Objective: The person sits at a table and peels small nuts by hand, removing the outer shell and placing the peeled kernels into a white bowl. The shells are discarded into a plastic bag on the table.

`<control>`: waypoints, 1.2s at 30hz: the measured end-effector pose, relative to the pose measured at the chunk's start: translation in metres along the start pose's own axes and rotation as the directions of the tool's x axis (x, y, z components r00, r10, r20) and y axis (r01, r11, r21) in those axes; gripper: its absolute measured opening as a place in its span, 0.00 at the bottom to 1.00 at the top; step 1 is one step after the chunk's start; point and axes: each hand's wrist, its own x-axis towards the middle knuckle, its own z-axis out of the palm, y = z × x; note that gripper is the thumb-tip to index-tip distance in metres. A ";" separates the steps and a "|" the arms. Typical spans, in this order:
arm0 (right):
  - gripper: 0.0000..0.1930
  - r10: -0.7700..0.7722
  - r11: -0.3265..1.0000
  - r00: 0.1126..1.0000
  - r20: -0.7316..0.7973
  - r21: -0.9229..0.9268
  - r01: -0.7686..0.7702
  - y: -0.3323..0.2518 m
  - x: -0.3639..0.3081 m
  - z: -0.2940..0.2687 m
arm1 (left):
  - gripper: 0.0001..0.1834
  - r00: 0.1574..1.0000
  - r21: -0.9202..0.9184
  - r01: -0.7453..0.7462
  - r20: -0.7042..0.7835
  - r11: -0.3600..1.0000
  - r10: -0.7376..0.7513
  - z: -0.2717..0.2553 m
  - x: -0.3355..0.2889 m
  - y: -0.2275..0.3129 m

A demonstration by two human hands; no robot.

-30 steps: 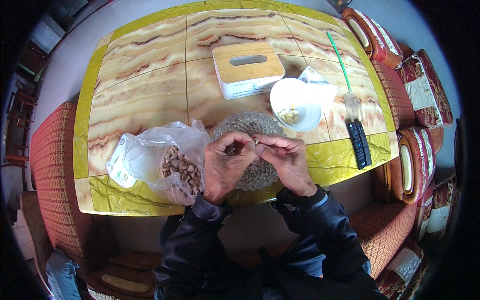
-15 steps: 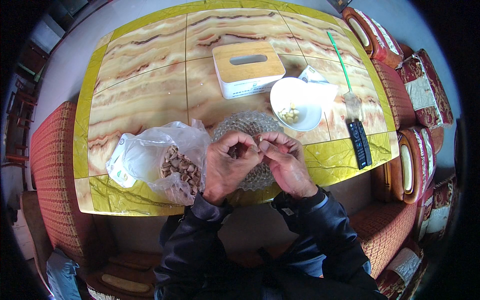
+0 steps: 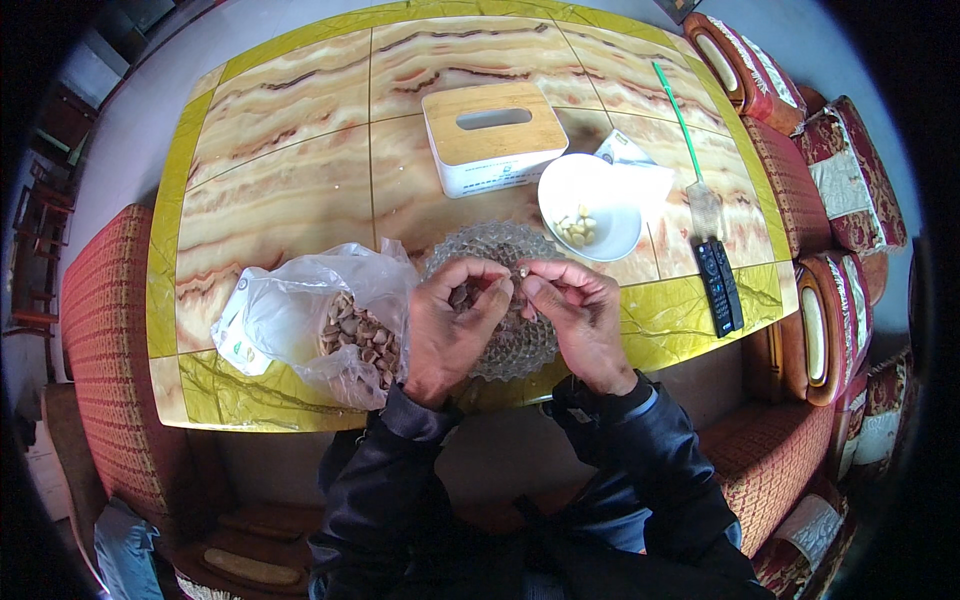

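Note:
Both hands meet fingertip to fingertip over a round, knobbly clear glass dish. My right hand is closed in a pinch on a small nut-like piece, brownish with a pale spot, too small to name surely. My left hand is pinched shut right beside it; whatever its fingertips hold is hidden. Brown bits lie in the dish, partly covered by my hands. Left of my left hand, a clear plastic bag gapes around many brown, shell-covered pieces. Several pale peeled pieces lie in a white bowl.
Behind the dish stands a white tissue box with a wooden lid. At the right lie two black remote controls and a green-handled fly swatter. A white packet sits behind the bowl. Patterned sofas flank the marbled table.
My fingertips have drawn slightly apart, and my left hand has opened its pinch shape a little and turned. The small piece stays at my right fingertips. Bag, bowl and dish stay put.

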 end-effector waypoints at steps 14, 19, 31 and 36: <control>0.11 -0.308 0.823 0.943 0.127 -0.461 0.331 -0.003 0.000 0.001 | 0.05 0.986 -0.049 0.164 0.051 0.985 -0.161 -0.007 0.000 -0.001; 0.11 -0.353 0.828 0.928 0.119 -0.421 0.370 0.002 0.000 0.006 | 0.04 0.994 0.039 0.104 0.037 0.994 -0.105 -0.005 0.002 -0.002; 0.12 0.219 0.897 0.964 0.153 0.358 -0.261 0.003 -0.004 0.007 | 0.03 0.991 -0.168 0.130 0.001 0.977 -0.132 0.003 -0.001 0.007; 0.12 0.219 0.857 0.956 0.197 0.430 -0.285 0.004 -0.003 0.006 | 0.02 0.995 -0.128 0.095 0.000 0.987 -0.096 0.002 -0.001 0.001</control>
